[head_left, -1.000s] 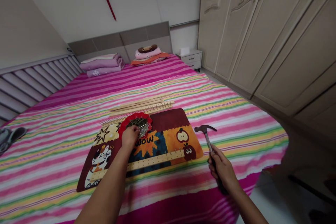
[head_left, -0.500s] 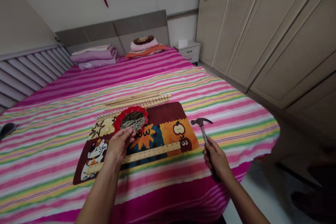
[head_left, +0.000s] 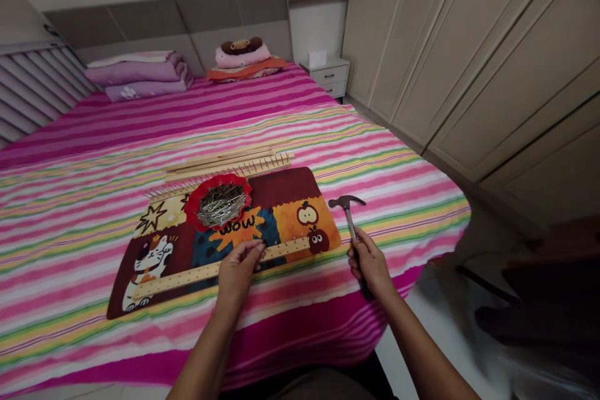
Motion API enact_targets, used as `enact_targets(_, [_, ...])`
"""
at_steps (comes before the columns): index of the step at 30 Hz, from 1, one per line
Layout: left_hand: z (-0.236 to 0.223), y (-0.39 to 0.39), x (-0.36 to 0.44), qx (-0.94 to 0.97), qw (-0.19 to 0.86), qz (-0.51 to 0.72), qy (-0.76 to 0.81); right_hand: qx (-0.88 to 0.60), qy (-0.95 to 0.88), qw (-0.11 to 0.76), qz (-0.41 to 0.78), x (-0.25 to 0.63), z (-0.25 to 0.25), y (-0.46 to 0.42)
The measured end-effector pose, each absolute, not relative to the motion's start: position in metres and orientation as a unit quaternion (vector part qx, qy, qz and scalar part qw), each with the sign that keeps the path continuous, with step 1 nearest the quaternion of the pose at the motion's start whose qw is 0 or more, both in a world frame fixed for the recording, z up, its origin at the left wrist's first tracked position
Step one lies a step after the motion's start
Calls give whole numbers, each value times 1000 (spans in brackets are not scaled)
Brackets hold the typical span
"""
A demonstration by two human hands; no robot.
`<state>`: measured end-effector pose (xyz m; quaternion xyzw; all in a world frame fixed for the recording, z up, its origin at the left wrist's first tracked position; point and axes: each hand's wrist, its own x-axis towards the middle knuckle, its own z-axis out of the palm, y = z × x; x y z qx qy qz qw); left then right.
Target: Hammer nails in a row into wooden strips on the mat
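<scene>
My left hand (head_left: 240,267) hovers over a long wooden strip with a row of holes (head_left: 187,275) lying on a cartoon-printed mat (head_left: 290,190). Its fingers are pinched together; what they hold is too small to make out. Behind it on the mat stands a red dish heaped with thin metal nails (head_left: 219,202). My right hand (head_left: 368,260) grips the handle of a small claw hammer (head_left: 347,206), whose head rests on the striped bedspread just right of the mat.
More wooden strips, one studded with nails (head_left: 225,165), lie beyond the mat. Folded blankets (head_left: 138,72) and pillows (head_left: 244,56) sit at the headboard. A nightstand (head_left: 327,72) and wardrobe doors (head_left: 445,44) line the right side. The bed edge (head_left: 328,337) is near me.
My left hand has left the red dish and drawn back toward me to the holed strip, fingers pinched. The view has tilted downward. My right hand still holds the hammer.
</scene>
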<state>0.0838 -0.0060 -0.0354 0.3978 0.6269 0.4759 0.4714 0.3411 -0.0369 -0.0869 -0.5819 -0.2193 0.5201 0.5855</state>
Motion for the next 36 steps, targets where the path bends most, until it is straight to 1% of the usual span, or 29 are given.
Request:
enact_targets(14, [-48,-10,85,457,404,442,658,-595,-231,581,505,340,-87,-37])
enact_targets(19, [-53,-11,86,538,332,417,654,-613,-250,579,476,333,-79,-43])
enact_targets(22, [-55,-11,86,576,297,409,642,-628,-276,571,451,327,-64,-61])
enact_targets(25, [-56,-11,87,597,284,404,632,-630,-389,519,426,320,-38,-82])
enact_targets(30, [-57,-11,88,615,274,407,617,-555,-621,406,376,300,3,-99])
enact_targets(36, [-60,-11,89,647,235,394,609,-548,-724,282,310,282,18,-99])
